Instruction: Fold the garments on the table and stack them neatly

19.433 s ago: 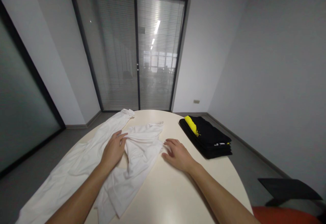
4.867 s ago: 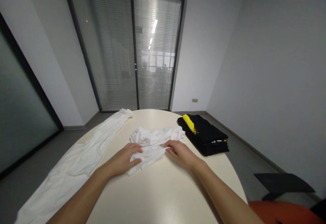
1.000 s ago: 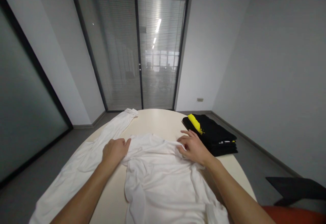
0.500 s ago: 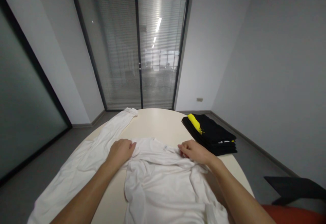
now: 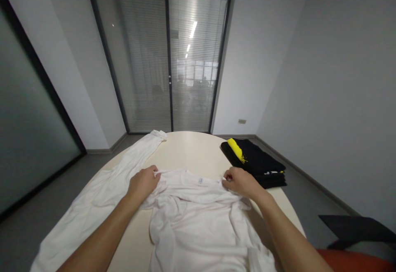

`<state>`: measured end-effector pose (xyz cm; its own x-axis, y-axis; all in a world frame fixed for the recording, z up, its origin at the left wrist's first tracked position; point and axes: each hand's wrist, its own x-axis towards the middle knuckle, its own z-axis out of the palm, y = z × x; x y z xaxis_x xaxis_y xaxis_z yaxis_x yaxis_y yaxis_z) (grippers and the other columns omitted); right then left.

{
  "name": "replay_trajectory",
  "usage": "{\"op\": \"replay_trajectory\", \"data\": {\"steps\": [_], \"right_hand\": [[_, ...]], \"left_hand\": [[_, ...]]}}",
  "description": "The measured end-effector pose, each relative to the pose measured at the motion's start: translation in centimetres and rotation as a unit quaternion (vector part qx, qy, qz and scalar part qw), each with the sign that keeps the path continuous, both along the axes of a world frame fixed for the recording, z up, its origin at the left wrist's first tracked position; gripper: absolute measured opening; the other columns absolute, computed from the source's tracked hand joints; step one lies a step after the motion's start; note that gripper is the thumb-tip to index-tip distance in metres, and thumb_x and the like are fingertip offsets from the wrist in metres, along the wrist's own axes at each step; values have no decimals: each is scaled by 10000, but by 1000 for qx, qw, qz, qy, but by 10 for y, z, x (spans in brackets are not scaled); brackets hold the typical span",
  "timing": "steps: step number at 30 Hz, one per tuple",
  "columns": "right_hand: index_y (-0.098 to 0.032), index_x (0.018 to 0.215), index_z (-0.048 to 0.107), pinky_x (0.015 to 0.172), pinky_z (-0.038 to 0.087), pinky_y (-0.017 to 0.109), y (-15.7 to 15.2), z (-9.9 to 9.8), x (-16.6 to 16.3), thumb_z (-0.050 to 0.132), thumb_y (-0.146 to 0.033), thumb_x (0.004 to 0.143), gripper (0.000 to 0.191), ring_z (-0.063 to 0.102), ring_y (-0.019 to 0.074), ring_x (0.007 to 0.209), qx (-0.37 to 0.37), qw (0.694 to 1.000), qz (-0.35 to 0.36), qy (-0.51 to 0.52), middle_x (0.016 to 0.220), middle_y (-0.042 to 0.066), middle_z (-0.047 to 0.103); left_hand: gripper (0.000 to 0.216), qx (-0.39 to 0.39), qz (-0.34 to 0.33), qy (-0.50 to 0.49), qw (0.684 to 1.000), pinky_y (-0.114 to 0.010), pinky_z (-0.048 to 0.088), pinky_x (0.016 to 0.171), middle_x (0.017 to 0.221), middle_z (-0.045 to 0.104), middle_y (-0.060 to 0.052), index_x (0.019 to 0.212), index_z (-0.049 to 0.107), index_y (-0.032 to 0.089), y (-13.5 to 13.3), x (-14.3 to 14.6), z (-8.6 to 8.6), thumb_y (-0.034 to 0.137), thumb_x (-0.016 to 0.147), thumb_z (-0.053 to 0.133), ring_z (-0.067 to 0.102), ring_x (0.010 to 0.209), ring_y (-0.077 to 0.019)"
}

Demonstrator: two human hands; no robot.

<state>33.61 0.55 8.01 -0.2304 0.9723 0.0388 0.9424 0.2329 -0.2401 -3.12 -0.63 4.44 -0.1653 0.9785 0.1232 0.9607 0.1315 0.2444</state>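
A white T-shirt (image 5: 201,218) lies wrinkled on the round table in front of me, its neckline with a small label facing the far side. My left hand (image 5: 144,183) pinches the shirt at its left shoulder. At the opposite shoulder my right hand (image 5: 239,181) is closed on the fabric, fingers curled under. Between the two hands the collar edge is stretched fairly straight, while the body below stays bunched in folds. The lower end of the shirt runs out of view at the bottom.
Another white garment (image 5: 83,210) stretches along the left side of the pale table (image 5: 188,150). A stack of folded black clothes (image 5: 256,160) with a yellow piece (image 5: 236,150) on top sits at the right edge. A red and black chair (image 5: 355,259) stands at lower right.
My hands have moved slightly apart, pulling the shirt's shoulders outward. The neckline is flatter and its label now shows clearly.
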Motion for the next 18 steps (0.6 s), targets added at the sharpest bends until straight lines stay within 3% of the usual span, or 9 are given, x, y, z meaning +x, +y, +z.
{"op": "replay_trajectory", "data": {"steps": [6,9,11,13,16,18], "right_hand": [[-249,1074,700,677,422,273,4,2,-8,456,-439,954,332,675,209,783,142,980,-86,111,840,48,732],[-209,1233,608,769,478,300,9,-9,-12,377,-416,985,398,685,230,898,161,968,-53,185,991,89,731],[-169,1372,501,935,472,354,14,-21,-15,352,-384,985,467,605,263,1176,186,963,7,195,1245,139,655],[-140,1494,349,1116,349,438,17,-35,-19,385,-363,963,578,340,291,1442,211,963,47,162,1497,156,454],[-155,1576,165,1193,152,558,17,-51,-25,468,-336,916,749,74,314,1523,198,976,38,84,1625,128,238],[-194,1545,290,1184,126,581,15,-53,-27,501,-335,904,690,90,323,1517,172,984,28,45,1612,110,281]], "left_hand": [[279,111,63,-182,975,-257,481,684,889,756,-15,1049,640,254,12,-11,0,455,895,523,708,792,-193],[309,151,66,-266,950,-254,516,727,955,757,-36,1131,610,238,15,-11,0,426,903,522,723,833,-188],[360,186,56,-306,932,-263,533,825,1107,734,-71,1217,572,226,16,-10,-1,406,909,520,713,973,-194],[506,206,39,-323,923,-293,509,964,1309,646,-115,1376,458,206,17,-7,-5,408,917,524,649,1158,-206],[842,200,11,-302,932,-363,359,1162,1572,353,-185,1561,113,137,18,-2,-16,435,910,557,401,1428,-244],[976,191,-11,-257,947,-400,256,1221,1634,161,-212,1568,-42,94,19,-1,-26,425,894,582,222,1507,-271]]}}
